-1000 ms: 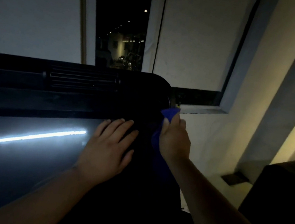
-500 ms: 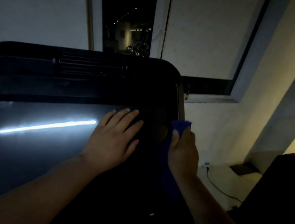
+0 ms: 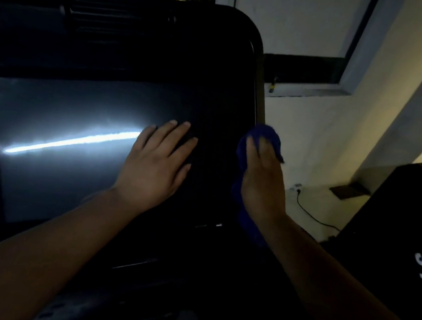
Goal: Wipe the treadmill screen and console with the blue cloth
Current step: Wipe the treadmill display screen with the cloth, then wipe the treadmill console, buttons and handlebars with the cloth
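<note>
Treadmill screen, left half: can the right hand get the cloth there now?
Probably not. The right hand grips the blue cloth at the right edge of the console, and the left hand lies flat on the treadmill screen in its path; it must lift first.

One left hand (image 3: 156,164), one right hand (image 3: 262,184), one blue cloth (image 3: 269,135), one screen (image 3: 59,169), one console (image 3: 138,46), one floor cable (image 3: 311,216).

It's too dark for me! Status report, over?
Left hand flat on screen. Right hand grips blue cloth at console right edge. No obstruction seen.
</note>
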Demonstrator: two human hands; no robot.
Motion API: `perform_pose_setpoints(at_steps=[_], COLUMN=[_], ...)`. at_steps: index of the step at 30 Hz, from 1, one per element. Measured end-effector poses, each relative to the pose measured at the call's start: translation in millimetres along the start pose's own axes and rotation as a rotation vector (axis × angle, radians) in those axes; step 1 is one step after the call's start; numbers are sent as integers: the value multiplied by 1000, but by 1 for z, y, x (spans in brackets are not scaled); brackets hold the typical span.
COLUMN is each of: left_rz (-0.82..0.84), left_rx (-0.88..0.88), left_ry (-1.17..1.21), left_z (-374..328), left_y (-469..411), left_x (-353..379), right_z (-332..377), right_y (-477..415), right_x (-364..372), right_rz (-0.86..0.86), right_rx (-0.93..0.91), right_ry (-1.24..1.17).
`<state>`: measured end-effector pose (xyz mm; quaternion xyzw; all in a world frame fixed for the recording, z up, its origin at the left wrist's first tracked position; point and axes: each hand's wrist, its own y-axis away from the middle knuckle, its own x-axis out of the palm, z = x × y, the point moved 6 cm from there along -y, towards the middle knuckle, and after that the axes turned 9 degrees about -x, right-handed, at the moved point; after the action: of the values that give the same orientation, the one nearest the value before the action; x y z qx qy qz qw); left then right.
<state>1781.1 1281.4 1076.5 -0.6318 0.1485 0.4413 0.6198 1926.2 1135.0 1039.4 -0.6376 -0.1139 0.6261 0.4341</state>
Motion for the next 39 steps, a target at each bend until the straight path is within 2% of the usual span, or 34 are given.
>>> perform_pose_setpoints(at_steps=[3,5,9,11,15,18,20,22,23,25,27,28,30,32,34,35,38,39], left_rz=[15,35,68,97,122,138,151,152,152,161,173,181,194,203,211,219,259,274], left_rx=[-8,4,21,29,12,9,-3,-10,-12,-16,-18,-15,-17,-21,-16,-17,-55,-71], left_ry=[11,19,22,27,37,46,48,56,63,80,88,93,108,118,124,129,148,155], left_z=[-6,-10,-15,-17,-19,-16,-12,-8,-6,-4,-3,-4,-7,-10,-9,-8,-2,-1], left_y=[10,20,57,77,102,109,115,123,128,140,154,161,174,185,193,198,215,221], left_x=[1,2,4,6,7,6,4,3,2,2,4,5,8,10,11,11,11,11], right_z=[6,15,35,28,31,47,42,38,40,39,42,49,82,119,120,104,45,44], right_y=[-25,4,110,124,123,138,149,166,177,202,206,201,186,178,178,181,201,204], right_x=[-14,-9,10,7,0,9,7,6,10,18,23,26,39,52,51,49,32,32], right_rz=[-72,-42,124,158,159,311,353,399,476,599,629,622,608,615,619,606,500,493], right_rx=[79,121,-84,-104,172,74,65,105,137,293,449,467,376,181,69,96,453,503], right_ry=[-123,-119,28,63,-53,-87,-68,61,130,126,74,77,31,-113,-214,-231,-82,-32])
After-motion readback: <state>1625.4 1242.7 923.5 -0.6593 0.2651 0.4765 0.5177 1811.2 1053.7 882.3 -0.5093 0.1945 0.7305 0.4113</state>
